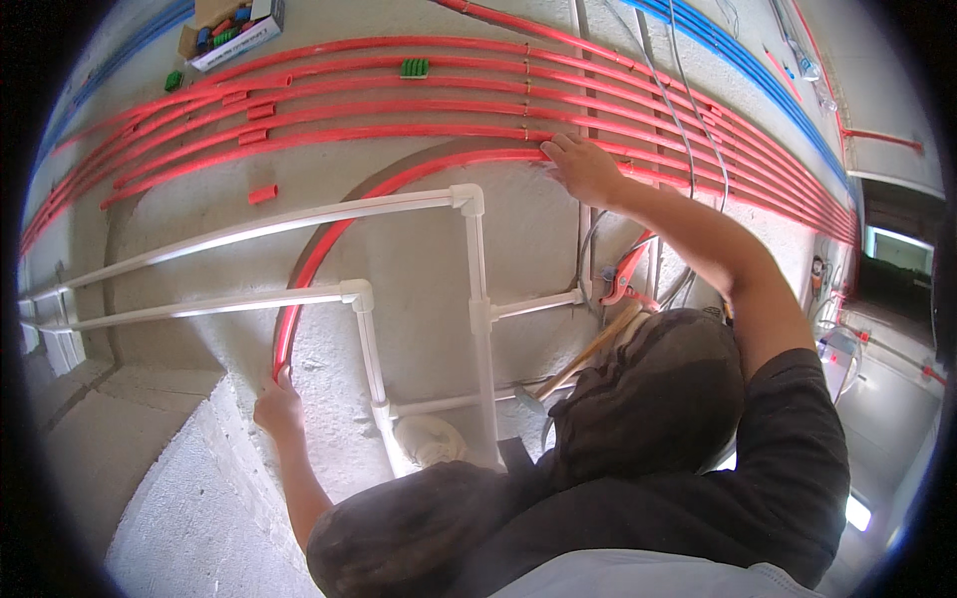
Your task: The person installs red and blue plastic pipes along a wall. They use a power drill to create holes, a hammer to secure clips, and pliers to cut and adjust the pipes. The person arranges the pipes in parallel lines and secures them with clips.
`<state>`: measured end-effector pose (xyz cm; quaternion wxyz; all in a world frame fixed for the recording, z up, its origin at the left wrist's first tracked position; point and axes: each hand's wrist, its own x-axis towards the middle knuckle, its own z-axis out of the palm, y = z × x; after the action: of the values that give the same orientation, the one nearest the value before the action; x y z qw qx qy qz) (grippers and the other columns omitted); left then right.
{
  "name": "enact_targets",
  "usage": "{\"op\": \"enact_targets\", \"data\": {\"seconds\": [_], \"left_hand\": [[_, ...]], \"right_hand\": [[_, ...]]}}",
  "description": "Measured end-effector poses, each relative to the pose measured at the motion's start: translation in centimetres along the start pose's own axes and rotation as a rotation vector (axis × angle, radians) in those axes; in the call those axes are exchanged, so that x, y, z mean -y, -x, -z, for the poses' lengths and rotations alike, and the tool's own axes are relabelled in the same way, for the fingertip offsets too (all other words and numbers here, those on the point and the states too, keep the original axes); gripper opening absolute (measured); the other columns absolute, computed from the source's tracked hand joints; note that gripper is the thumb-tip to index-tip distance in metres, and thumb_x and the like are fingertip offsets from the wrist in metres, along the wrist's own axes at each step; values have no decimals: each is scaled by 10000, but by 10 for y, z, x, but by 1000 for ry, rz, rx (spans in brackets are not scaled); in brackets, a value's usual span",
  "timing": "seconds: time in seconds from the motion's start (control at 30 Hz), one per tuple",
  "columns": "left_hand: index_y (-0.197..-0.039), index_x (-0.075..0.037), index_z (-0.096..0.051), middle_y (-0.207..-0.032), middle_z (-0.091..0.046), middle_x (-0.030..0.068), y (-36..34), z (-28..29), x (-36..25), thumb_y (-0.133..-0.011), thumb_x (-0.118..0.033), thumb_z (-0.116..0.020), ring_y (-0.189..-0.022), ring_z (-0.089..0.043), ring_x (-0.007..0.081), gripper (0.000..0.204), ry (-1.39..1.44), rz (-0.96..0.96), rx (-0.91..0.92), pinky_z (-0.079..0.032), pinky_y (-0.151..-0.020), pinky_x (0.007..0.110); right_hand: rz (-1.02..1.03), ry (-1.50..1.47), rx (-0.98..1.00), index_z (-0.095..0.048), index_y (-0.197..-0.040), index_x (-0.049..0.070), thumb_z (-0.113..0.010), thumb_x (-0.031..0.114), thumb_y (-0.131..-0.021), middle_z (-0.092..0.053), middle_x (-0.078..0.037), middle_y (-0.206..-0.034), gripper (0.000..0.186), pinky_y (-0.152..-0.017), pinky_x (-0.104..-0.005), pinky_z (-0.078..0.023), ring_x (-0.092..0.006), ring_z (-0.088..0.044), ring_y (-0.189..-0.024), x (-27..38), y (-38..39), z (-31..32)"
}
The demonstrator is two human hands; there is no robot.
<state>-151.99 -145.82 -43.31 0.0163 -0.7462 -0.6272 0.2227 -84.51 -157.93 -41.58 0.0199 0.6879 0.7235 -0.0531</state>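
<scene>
A long red conduit pipe is curved into a wide arc. My left hand is closed around its lower end, down at the left by the grey wall. Far from it, at the upper right, my right hand grips the same pipe, its fingers curled over it next to the row of red pipes fixed along the floor. The right palm is turned away, so the exact hold is partly hidden. Between my hands, white pipes with elbow fittings run beneath the arc.
Short red pipe pieces and a green clip strip lie around the row. An open box of coloured parts stands at the upper left. Blue pipes run beyond. Red-handled pipe cutters and a wooden-handled hammer lie by my knee.
</scene>
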Motion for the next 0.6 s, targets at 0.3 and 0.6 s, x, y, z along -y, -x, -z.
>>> {"op": "enact_targets", "data": {"seconds": [0.3, 0.6], "left_hand": [[-990, -71, -652, -736, -693, 184, 6, -17, 38, -1051, -404, -584, -622, -686, 406, 345, 26, -267, -207, -551, -579, 516], [-884, -74, -624, -717, -671, 177, 64, -31, 96, -1024, -379, -630, -669, -684, 415, 335, 157, -335, 13, -533, -634, 533]], "right_hand": [[-57, -6, -108, -631, -1032, 20, -637, 125, -874, -624, -159, -1090, 190, -896, -445, -542, -341, -625, -1079, 9, -10, -22], [-21, -182, -56, -631, -1088, 10, -683, 243, -917, -630, -163, -1124, 294, -962, -463, -515, -354, -605, -1123, 33, 14, -24]]}}
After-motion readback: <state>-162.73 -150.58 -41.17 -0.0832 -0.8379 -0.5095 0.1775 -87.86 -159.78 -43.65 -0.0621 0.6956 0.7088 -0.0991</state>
